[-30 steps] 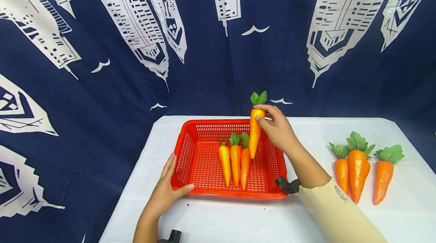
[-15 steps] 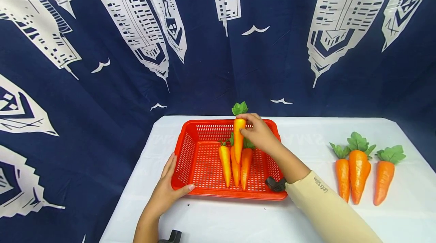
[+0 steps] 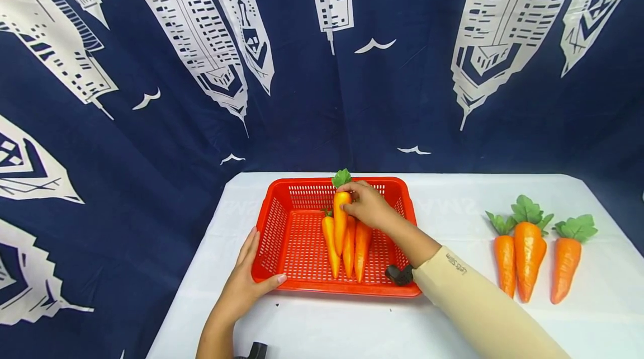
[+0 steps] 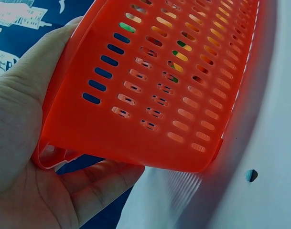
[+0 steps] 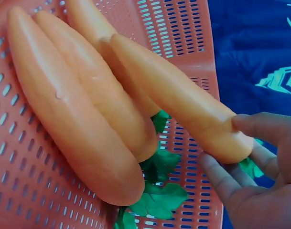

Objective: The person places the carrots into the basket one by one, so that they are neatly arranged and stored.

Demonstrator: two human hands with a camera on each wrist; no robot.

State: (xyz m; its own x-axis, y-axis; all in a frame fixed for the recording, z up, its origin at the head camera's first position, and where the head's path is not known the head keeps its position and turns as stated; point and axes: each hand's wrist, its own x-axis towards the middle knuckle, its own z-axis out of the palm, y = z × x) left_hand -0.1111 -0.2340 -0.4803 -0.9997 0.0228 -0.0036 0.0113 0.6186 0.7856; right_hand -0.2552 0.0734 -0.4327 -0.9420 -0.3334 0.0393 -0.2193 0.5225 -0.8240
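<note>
In the head view my right hand (image 3: 366, 203) pinches an orange carrot (image 3: 340, 230) near its leafy top. The right wrist view shows thumb and fingers around the thick end of this carrot (image 5: 183, 98), its tip over another carrot. Three more carrots, a slim one (image 3: 329, 244), a middle one (image 3: 349, 261) and a right one (image 3: 363, 253), lie side by side in a red perforated basket (image 3: 302, 286). At the basket's near left corner rests my left hand (image 3: 244, 280). Its fingers lie straight along the side, and its thumb lies on the front rim.
On the white table (image 3: 483, 314), right of the basket, lie a left carrot (image 3: 505, 261), a middle carrot (image 3: 527, 258) and a right carrot (image 3: 566, 269), all with green leaves. A navy curtain (image 3: 312, 113) with white city prints hangs behind the table.
My right hand has carried the carrot left and down into the basket, over the carrots lying there. The right lying carrot has shifted slightly right. My left hand has stayed at the corner.
</note>
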